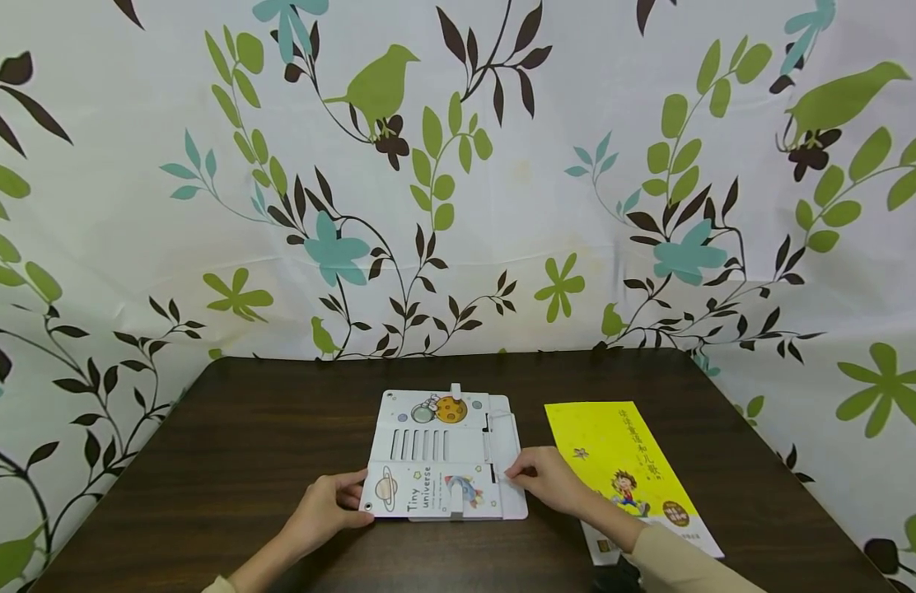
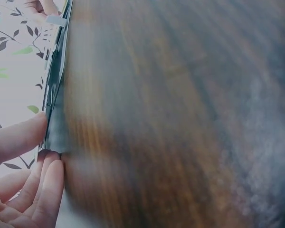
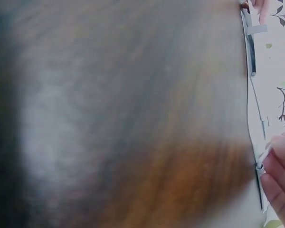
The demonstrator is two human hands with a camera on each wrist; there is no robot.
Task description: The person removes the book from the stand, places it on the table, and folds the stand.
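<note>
A white book stand [image 1: 421, 445] printed with planets, a rocket and "Tiny universe" lies flat on the dark wooden table [image 1: 280, 428]. My left hand [image 1: 328, 506] grips its lower left corner, thumb on the near side and fingers at the left edge. In the left wrist view, the left hand [image 2: 28, 175] has the stand's thin edge between thumb and fingers. On the other side, my right hand [image 1: 550, 478] pinches at the white side panel [image 1: 511, 494] that juts out to the right. The right wrist view shows a small white piece [image 3: 266, 153] between the right thumb and fingers.
A yellow booklet [image 1: 614, 445] with a cartoon child lies to the right, partly under the right forearm. A dark object [image 1: 616, 575] sits at the near edge below it. Behind the table hangs a white cloth [image 1: 502, 206] with leaves and birds.
</note>
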